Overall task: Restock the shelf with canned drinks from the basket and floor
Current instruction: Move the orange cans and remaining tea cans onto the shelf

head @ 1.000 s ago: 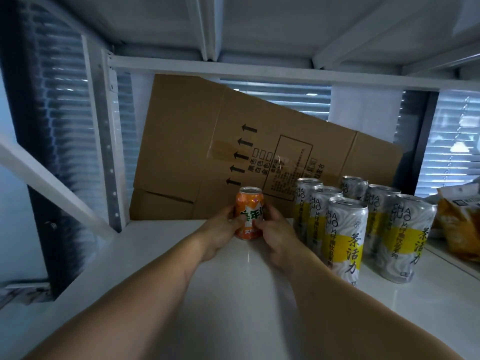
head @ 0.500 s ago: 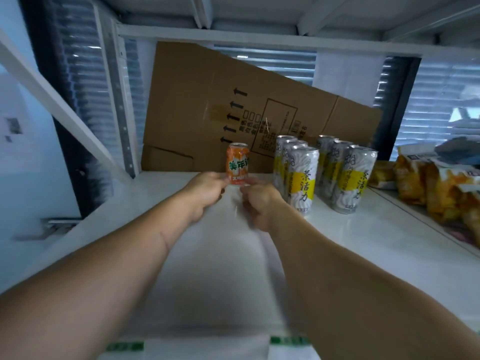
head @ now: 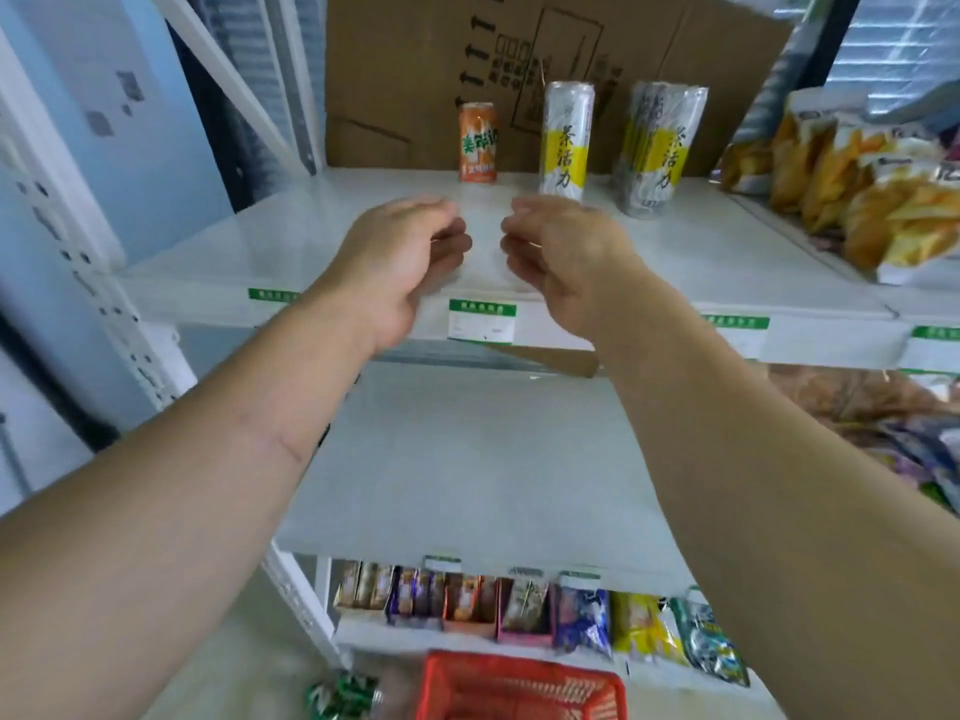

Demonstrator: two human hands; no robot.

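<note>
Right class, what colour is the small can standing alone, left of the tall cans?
Orange, with green lettering on a white band; the small can shows clearly in the head view.

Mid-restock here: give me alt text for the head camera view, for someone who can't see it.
Both hands, left and right, hover empty with loosely curled fingers over the white shelf. At the back, an orange can stands upright beside tall yellow-and-silver cans against cardboard. A red basket sits below.

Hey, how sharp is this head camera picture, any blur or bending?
Head view: the orange can reads fairly sharp; both hands, left and right, are slightly smeared; the red basket at the bottom is blurred; wide-angle bending curves the shelf edges.
</note>
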